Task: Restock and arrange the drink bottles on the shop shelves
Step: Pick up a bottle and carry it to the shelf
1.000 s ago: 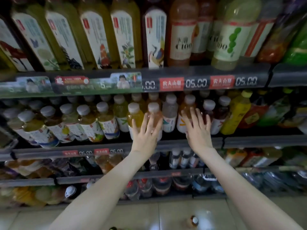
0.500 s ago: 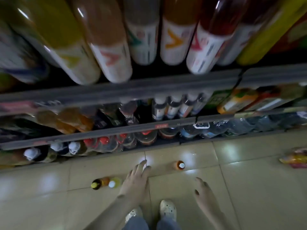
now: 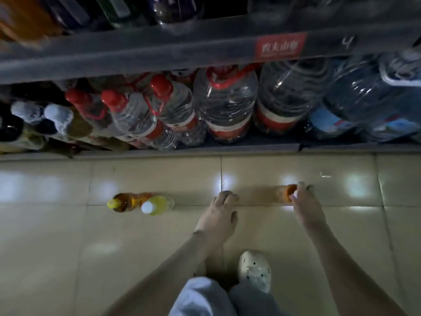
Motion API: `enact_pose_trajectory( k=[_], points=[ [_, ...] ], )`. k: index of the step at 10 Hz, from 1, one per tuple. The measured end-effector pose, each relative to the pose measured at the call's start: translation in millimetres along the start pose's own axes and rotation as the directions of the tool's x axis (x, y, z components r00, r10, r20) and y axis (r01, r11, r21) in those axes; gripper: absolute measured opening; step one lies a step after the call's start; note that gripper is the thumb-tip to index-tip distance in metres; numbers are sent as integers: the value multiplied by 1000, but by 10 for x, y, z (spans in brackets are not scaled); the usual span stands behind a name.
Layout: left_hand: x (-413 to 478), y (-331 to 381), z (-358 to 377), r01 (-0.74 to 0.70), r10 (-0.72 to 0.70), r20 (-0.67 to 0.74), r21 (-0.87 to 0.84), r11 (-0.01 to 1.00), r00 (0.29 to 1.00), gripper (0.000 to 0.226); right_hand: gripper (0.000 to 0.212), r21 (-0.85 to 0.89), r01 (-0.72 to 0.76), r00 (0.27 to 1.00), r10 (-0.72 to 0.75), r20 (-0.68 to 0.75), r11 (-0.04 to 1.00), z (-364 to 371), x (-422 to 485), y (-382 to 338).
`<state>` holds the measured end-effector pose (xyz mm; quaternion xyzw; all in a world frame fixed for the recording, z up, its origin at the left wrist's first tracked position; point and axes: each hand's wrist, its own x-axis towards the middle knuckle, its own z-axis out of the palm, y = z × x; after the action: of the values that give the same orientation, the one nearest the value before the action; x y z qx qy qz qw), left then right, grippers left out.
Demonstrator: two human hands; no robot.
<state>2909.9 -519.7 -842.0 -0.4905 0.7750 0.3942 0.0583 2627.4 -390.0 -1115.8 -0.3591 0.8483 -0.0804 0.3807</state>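
Note:
An orange drink bottle (image 3: 281, 194) with a white cap stands on the tiled floor in front of the bottom shelf. My right hand (image 3: 306, 207) reaches down and pinches its neck between fingers and thumb. My left hand (image 3: 219, 213) hangs just above the floor to the left of it, fingers loosely curled, holding nothing. Further left two more bottles stand side by side on the floor: an amber bottle (image 3: 121, 202) with a yellow cap and a yellow bottle (image 3: 159, 205) with a white cap.
The bottom shelf (image 3: 250, 148) holds red-capped water bottles (image 3: 134, 117) and large water jugs (image 3: 227, 103), with blue-tinted jugs (image 3: 369, 103) at the right. A shelf rail (image 3: 159, 53) with a red tag runs above. My white clog (image 3: 255, 270) is on the tiles below my hands.
My view dropped from the middle shelves to the floor. Both hands came down from the shelf bottles; the right hand reached the orange bottle and took hold of its neck.

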Motion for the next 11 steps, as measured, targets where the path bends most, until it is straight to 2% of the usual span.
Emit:
enact_pose_trajectory(
  k=[1,2,3,4,5,6,7,8,9,10,11],
  points=[
    [-159,177,-272,6,-5,63,-11,1000,998,48,21,8,111,994,-111,11,994,-1147,-1066,-1451],
    [-456,607,-722,7,-5,180,-14,1000,984,60,19,51,234,971,-230,-69,971,-2048,-2150,-2501],
    [-826,1170,-1304,-49,48,207,2,999,977,80,18,101,348,936,-340,-87,932,-2831,-2844,-3009],
    [-1202,1832,-2033,-66,66,22,-2,998,998,79,24,207,497,867,-471,-162,843,-3817,-3637,-3669],
    [-1622,2542,-2888,-124,118,-152,-29,992,981,73,34,309,527,848,-466,-253,792,-4686,-4230,-4110],
    [-2055,3186,-3660,-176,150,-225,-99,979,963,68,51,412,539,842,-470,-264,735,-5414,-4724,-4484],
    [-2448,3699,-4235,-269,213,-290,-172,948,933,65,57,423,563,821,-537,-193,710,-5854,-5115,-4783],
    [-2806,4055,-4727,-411,355,-330,-114,905,875,63,54,463,594,798,-553,-238,658,-6152,-5518,-5104],
    [-3126,4251,-5153,-509,463,-390,-15,861,796,60,50,465,649,760,-541,-360,602,-6368,-5876,-5367],
    [-3362,4376,-5520,-560,535,-385,54,827,752,54,44,401,726,686,-541,-487,559,-6530,-6204,-5610],
    [-3536,4458,-5818,-634,614,-343,68,771,711,48,37,391,760,643,-516,-566,519,-6664,-6419,-5751]
  ],
)
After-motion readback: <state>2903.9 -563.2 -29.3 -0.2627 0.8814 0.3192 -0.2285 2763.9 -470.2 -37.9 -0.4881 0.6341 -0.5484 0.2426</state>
